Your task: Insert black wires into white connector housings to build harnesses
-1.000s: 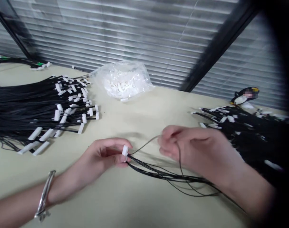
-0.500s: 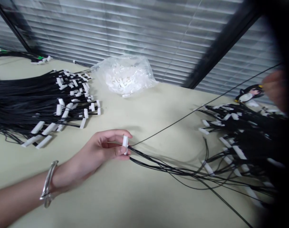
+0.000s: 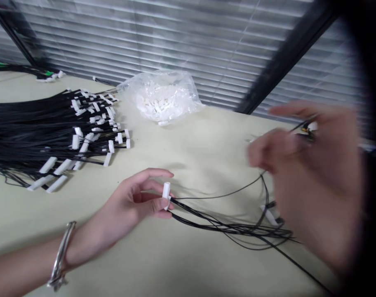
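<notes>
My left hand [image 3: 141, 196] pinches a white plug connector [image 3: 166, 194] upright between thumb and fingers. Several black wires [image 3: 206, 220] run from its right side across the table. One thin single wire [image 3: 219, 196] leaves the connector and curves slackly up towards my right hand [image 3: 311, 173]. That hand is raised at the right and smeared by motion. A gap shows between its fingers, with a dark strand near them. Whether it grips a wire is unclear. Beneath it, another white connector [image 3: 270, 215] lies on the table, and the hand hides most of the wire pile there.
At the left lies a large bundle of black wires [image 3: 27, 128] with white connectors. A clear plastic bag [image 3: 163, 97] of small white parts stands at the back against the window blinds [image 3: 175, 33]. More cables [image 3: 21, 69] lie far left. A dark shape covers the right edge.
My right hand has come in from the far right towards the middle. The single wire, taut before, now hangs slack. My left hand still holds the connector, slightly lower and further right.
</notes>
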Tool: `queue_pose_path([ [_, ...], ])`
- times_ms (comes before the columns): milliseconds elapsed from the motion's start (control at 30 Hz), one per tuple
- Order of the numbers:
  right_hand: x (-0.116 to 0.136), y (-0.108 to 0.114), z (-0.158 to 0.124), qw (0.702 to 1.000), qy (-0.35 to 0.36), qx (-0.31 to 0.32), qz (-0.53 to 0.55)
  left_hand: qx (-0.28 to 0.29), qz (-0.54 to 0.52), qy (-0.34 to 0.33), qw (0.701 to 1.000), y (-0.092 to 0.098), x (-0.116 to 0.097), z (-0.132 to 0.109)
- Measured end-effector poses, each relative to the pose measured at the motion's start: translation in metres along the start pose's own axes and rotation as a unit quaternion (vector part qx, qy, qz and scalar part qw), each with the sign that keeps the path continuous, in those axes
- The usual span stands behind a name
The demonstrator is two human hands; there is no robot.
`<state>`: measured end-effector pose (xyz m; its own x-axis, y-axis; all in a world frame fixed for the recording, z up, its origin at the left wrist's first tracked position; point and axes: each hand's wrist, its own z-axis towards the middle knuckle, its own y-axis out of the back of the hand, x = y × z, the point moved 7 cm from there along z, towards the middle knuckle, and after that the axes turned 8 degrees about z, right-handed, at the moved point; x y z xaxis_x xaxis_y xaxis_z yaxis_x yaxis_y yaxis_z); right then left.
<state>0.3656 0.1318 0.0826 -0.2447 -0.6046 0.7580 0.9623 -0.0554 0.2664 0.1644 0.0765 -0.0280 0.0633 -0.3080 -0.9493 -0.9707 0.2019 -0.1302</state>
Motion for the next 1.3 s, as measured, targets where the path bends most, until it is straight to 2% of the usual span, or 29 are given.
queue_pose_path([
  [67, -0.005, -0.034, -0.025, 0.996, -0.008, 0.087, 0.014, 0.005, 0.001, -0.007, 1.000, -0.002, -0.003, -0.001],
  [133, -0.020, -0.062, -0.049, 0.980, -0.084, 0.179, 0.031, 0.002, 0.008, -0.009, 1.000, -0.003, -0.005, -0.002],
  [200, -0.032, -0.077, -0.066, 0.958, -0.151, 0.245, 0.017, 0.004, 0.013, -0.007, 1.000, -0.003, -0.004, -0.002],
  [233, -0.036, -0.079, -0.069, 0.951, -0.169, 0.258, 0.006, 0.008, 0.012, -0.006, 1.000, -0.004, -0.004, -0.002],
  [533, -0.036, -0.074, -0.068, 0.969, -0.137, 0.202, 0.025, 0.056, -0.040, 0.035, 0.997, -0.009, 0.005, 0.000],
  [700, -0.035, -0.072, -0.070, 0.976, -0.128, 0.176, 0.026, 0.050, -0.025, 0.033, 0.998, -0.008, 0.004, 0.000],
  [1067, -0.037, -0.073, -0.070, 0.971, -0.149, 0.179, 0.048, 0.062, -0.014, 0.023, 0.998, -0.008, 0.004, 0.001],
  [1300, -0.037, -0.070, -0.070, 0.978, -0.129, 0.165, 0.017, 0.057, -0.017, 0.036, 0.998, -0.007, 0.007, 0.001],
])
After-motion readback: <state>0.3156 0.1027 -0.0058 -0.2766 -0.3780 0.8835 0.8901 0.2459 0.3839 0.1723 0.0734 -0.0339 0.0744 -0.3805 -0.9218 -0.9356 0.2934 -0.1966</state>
